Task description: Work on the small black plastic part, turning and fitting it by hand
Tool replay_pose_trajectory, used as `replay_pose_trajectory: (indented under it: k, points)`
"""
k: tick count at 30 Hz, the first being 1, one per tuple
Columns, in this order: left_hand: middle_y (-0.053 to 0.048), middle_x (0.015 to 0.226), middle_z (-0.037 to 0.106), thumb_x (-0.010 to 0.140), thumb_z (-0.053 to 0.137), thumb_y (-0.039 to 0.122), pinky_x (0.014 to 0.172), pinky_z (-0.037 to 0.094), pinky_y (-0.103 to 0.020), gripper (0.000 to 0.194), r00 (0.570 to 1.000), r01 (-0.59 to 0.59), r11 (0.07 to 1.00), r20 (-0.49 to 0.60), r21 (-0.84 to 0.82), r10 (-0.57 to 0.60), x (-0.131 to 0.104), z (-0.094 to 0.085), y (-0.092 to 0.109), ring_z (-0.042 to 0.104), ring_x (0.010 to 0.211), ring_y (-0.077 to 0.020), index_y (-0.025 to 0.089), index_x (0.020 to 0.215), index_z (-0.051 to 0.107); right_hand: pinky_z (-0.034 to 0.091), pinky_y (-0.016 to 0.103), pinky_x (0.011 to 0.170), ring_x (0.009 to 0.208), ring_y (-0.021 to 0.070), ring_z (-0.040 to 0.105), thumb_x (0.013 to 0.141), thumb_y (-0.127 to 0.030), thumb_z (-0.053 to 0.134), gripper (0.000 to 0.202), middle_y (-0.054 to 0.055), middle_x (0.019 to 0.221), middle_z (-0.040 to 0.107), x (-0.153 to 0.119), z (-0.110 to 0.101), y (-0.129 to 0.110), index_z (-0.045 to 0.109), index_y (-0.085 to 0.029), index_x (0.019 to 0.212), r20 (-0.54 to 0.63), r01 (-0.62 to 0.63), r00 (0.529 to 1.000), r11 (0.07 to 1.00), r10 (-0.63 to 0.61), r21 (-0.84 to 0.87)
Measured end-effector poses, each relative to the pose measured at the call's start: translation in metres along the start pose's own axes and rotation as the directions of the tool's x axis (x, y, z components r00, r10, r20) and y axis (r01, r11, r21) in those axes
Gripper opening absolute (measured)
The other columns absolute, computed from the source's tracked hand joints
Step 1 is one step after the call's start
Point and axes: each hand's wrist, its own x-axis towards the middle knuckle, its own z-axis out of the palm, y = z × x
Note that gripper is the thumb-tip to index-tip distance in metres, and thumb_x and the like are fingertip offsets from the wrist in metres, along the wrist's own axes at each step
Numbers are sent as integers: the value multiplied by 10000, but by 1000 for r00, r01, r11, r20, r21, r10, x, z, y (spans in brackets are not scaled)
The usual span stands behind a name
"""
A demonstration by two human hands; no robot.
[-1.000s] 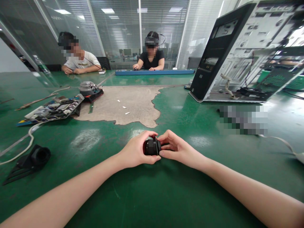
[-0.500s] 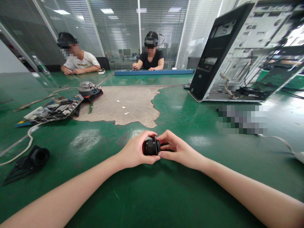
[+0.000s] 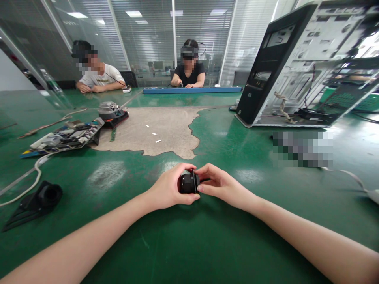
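Just above the green tabletop, at the middle of the head view, is a black plastic fitting (image 3: 187, 183) with a faceted round body and a wider flange on its right side. My left hand (image 3: 167, 186) is wrapped round its body from the left, thumb below and fingers above. From the right, my right hand (image 3: 220, 182) pinches the flange end between thumb and fingertips. The face toward my right palm is partly hidden by those fingers. At the left lies a black plastic bracket (image 3: 37, 203) with a round opening, apart from both hands.
A computer tower (image 3: 260, 79) with its side off stands at the right. A circuit board (image 3: 65, 136) and a cooling fan (image 3: 111, 112) lie at left, near a pale cable (image 3: 38, 169). Beyond a blue bar (image 3: 192, 90) sits one person (image 3: 189, 71); another person (image 3: 100, 77) sits further left.
The fingers of my right hand have shifted slightly at the flange and closed nearer together. My left hand keeps its hold. The person opposite has moved a hand a little to the right.
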Motion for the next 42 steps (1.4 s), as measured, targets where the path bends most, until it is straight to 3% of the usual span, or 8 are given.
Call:
replay_pose_trajectory:
  k: [4, 8, 13, 24, 32, 39, 42]
  points:
    - [-38, 1081, 505, 609, 678, 292, 825, 418, -337, 574, 1000, -21, 999, -6, 26, 21, 0, 0, -1, 516, 956, -219, 227, 1110, 405, 429, 344, 876, 966, 148, 526, 702, -201, 634, 272, 8, 973, 521, -1, 0, 0, 470, -205, 919, 22, 67, 997, 997, -68, 23]
    - [-37, 1080, 502, 610, 677, 301, 817, 420, -333, 566, 1000, -23, 999, -4, 36, 23, 0, 0, 0, 513, 957, -219, 228, 1103, 408, 431, 338, 848, 907, 141, 545, 746, -246, 588, 178, 14, 923, 539, 0, 2, -1, 481, -190, 877, -8, 40, 999, 998, -39, 47]
    - [-27, 1055, 513, 615, 675, 296, 808, 422, -325, 549, 1000, -17, 1000, -1, 26, 17, 1, 0, 0, 520, 936, -208, 231, 1093, 412, 428, 359, 863, 933, 160, 543, 745, -266, 587, 228, 33, 953, 546, 1, 2, 1, 482, -190, 933, -38, -6, 999, 1000, 6, 4]
    - [-25, 1055, 517, 616, 681, 331, 800, 419, -314, 559, 999, -34, 999, 1, 39, 34, 1, -2, 0, 518, 930, -201, 224, 1097, 417, 432, 341, 883, 962, 141, 528, 720, -192, 611, 253, 7, 979, 509, -2, 0, 0, 467, -209, 926, 33, 55, 998, 998, -55, -10]
    - [-18, 1030, 539, 631, 669, 318, 790, 425, -302, 523, 1000, 3, 999, -8, -35, -3, 4, -3, -2, 532, 908, -196, 225, 1090, 438, 448, 348, 856, 936, 154, 542, 766, -239, 559, 221, 34, 974, 542, 0, 3, 2, 474, -200, 966, -55, 18, 998, 999, -21, -48]
    - [-31, 1039, 545, 642, 658, 367, 776, 431, -306, 524, 999, 52, 993, -5, -103, -53, 6, -3, -3, 541, 904, -203, 214, 1096, 445, 467, 339, 836, 882, 129, 565, 720, -195, 614, 324, 17, 1027, 500, -3, 4, 4, 432, -229, 985, -16, 61, 998, 998, -61, -33]
    - [-34, 1027, 551, 651, 647, 376, 753, 436, -301, 511, 997, 75, 991, -4, -113, -76, 6, -3, -3, 547, 882, -200, 209, 1092, 450, 461, 343, 835, 897, 136, 566, 739, -225, 594, 270, 20, 1009, 517, -3, 3, 2, 432, -223, 956, -21, 42, 999, 999, -42, 0]
